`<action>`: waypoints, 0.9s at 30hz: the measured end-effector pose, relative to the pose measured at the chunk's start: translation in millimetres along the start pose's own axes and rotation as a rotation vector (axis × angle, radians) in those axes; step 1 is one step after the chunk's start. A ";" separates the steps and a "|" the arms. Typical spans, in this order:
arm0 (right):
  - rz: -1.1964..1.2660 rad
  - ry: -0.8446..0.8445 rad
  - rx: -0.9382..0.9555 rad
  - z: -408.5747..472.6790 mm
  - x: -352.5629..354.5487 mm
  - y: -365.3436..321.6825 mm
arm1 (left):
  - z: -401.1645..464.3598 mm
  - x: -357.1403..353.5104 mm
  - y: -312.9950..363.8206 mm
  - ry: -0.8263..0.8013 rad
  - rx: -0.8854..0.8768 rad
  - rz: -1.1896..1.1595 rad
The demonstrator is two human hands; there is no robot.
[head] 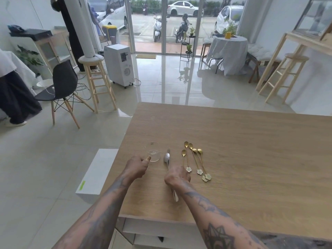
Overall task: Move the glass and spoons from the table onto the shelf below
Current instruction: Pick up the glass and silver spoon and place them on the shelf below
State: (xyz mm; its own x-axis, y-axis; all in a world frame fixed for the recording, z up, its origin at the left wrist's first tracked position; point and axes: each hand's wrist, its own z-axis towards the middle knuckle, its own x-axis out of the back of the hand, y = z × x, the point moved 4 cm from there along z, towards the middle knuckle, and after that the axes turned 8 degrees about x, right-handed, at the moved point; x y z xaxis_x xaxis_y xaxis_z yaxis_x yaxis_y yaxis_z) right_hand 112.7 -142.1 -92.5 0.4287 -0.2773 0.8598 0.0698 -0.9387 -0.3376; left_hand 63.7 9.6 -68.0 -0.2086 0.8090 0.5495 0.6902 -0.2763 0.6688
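A clear glass [153, 152] stands on the wooden table [251, 150] near its left edge. My left hand [136, 167] touches the glass's near side with its thumb and fingers curled. My right hand [177, 175] is closed over the handles of the silver spoons [167, 157], whose bowls point away from me and whose handle ends stick out behind my wrist. Several gold spoons [195, 159] with flower-shaped handle ends lie fanned out just right of my right hand. A white shelf [143, 228] shows under the table's near edge.
A white box [98, 174] sits on the floor left of the table. Further off stand a black chair [62, 88], a wooden stool [95, 81] and a white appliance [119, 64]. A person stands at the far left.
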 end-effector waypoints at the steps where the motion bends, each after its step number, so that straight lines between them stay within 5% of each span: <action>1: 0.020 0.001 -0.006 -0.4 0.0 1.3 | -1.4 -1.1 -2.3 -0.031 0.022 -0.080; 9: 0.327 0.044 -0.038 -18.0 14.6 8.2 | -23.1 18.9 -19.4 -0.106 0.028 -0.422; 27: 0.742 0.226 0.332 -209.7 88.7 -34.8 | -197.1 142.5 -56.0 -0.075 -0.196 -0.528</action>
State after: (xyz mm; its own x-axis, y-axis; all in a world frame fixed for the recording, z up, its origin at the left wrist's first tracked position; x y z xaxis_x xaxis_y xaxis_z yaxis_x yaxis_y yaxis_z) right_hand -40.7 -177.0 75.9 0.2794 -0.8662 0.4143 0.1171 -0.3975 -0.9101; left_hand -141.3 38.1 71.6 -0.4359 0.8962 0.0829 0.3629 0.0907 0.9274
